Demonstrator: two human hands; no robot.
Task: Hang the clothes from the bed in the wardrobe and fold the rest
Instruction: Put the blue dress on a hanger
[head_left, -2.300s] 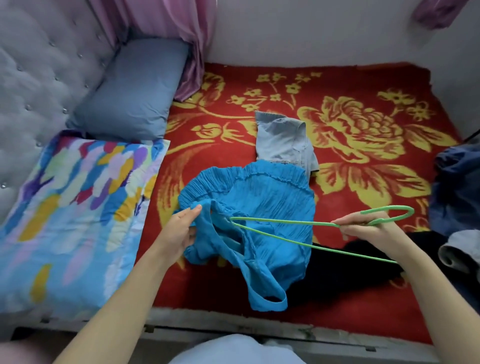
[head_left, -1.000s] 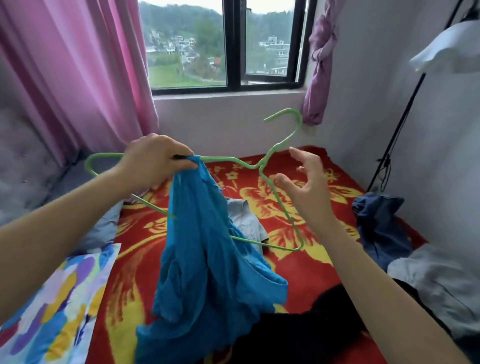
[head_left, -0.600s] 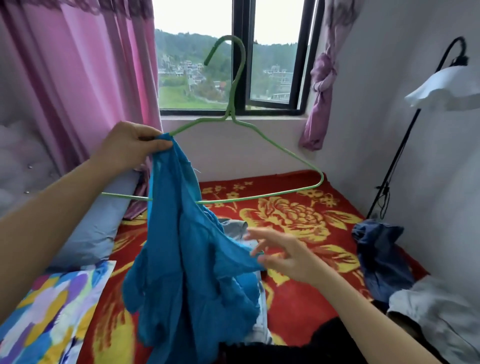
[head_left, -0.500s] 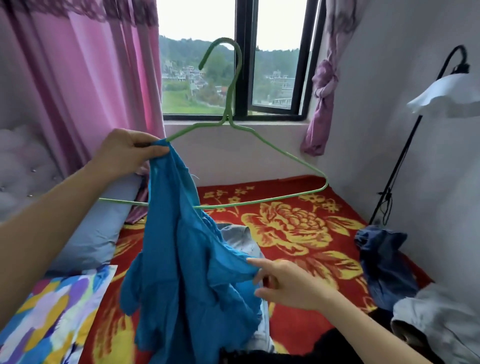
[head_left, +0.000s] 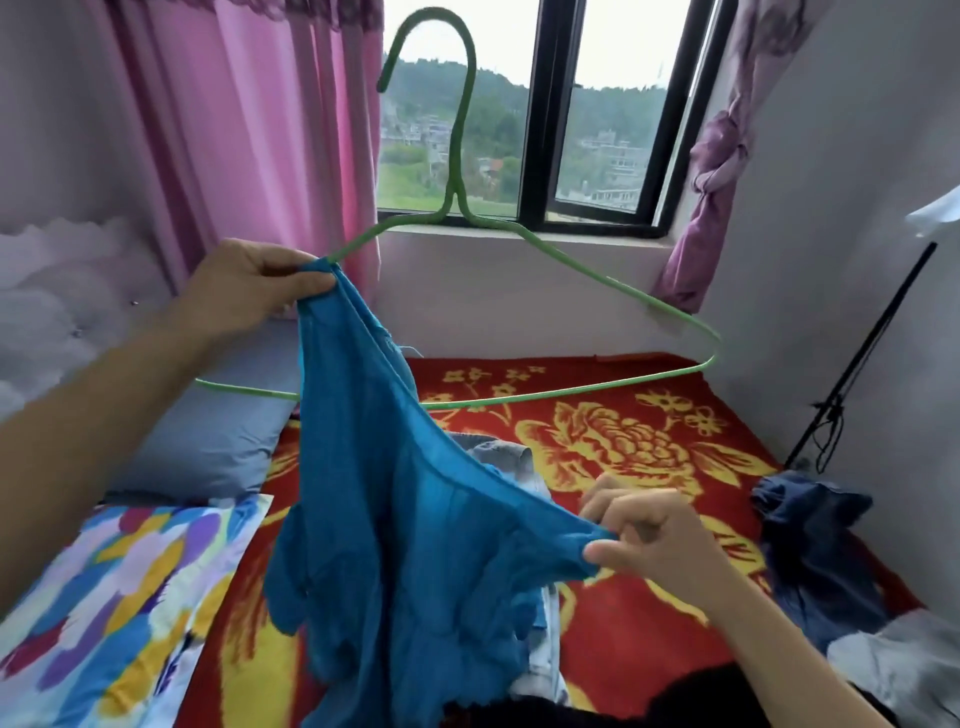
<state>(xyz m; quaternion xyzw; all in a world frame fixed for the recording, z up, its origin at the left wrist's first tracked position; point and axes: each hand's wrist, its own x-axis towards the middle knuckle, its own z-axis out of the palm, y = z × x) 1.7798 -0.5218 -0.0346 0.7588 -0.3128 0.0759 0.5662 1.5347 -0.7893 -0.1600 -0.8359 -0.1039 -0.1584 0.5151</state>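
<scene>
**A:** Where does the garment sit against the hanger?

**B:** The left hand (head_left: 249, 291) is curled round the left shoulder of the green wire hanger (head_left: 456, 200), pinching one end of the blue top (head_left: 395, 519) onto the wire. The hook points up, and the hanger's long axis runs left to right across the view.

**A:** And the other end?

**B:** The right hand (head_left: 660, 535) pinches the top's free edge between thumb and fingers, low and to the right. The hanger's bare right shoulder lies up and beyond that hand, so I judge the edge must travel up and away to reach it. The right hand is plainly the nearer one.

**A:** A strap or a neckline?

**B:** It may be a strap; the folds hide it.

**A:** How will it handle?

**B:** The cloth is thin, crinkled and limp, sagging in a swag between the two grips. The wire is slender and smooth-coated. Below it, a pale denim piece (head_left: 498, 454) lies on the red floral blanket (head_left: 649, 447).
</scene>
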